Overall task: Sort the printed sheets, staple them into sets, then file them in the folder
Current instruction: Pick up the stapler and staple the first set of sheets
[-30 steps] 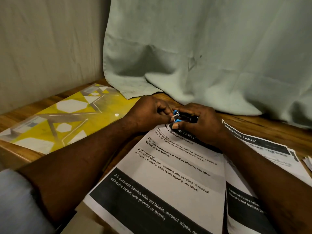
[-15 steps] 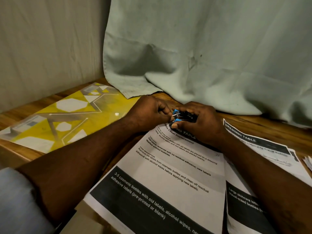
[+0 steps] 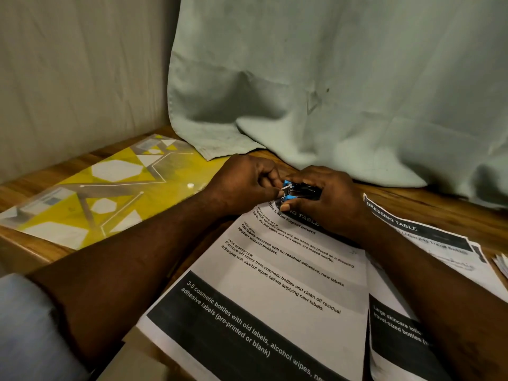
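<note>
a: what is the left hand (image 3: pixel 247 185) doing?
b: it is curling tight, with its thumb and forefinger pinching the blue front end of the stapler (image 3: pixel 298 191), where a bit of bright metal is showing.
a: and the right hand (image 3: pixel 330 204)?
b: it is wrapping its fingers round the stapler's black body from the three o'clock side. its thumb tip is pointing down at the dark heading band of the front sheet (image 3: pixel 275 273).
a: where is the stapler sitting?
b: both hands are holding it just over the twelve o'clock edge of the front sheet. i cannot tell whether it is touching the paper.
a: and the other papers?
b: a second pile of printed sheets (image 3: pixel 412 229) is lying at three o'clock of the front sheet, partly under the right forearm. a few more sheet edges (image 3: pixel 501 264) are showing at the far three o'clock border.
a: the folder?
b: the yellow folder (image 3: pixel 110 193) is lying flat on the wooden worktop (image 3: pixel 439 204) at nine o'clock of the hands, apart from the sheets. a pale curtain (image 3: pixel 330 92) is hanging at twelve o'clock, with its hem resting on the worktop.
</note>
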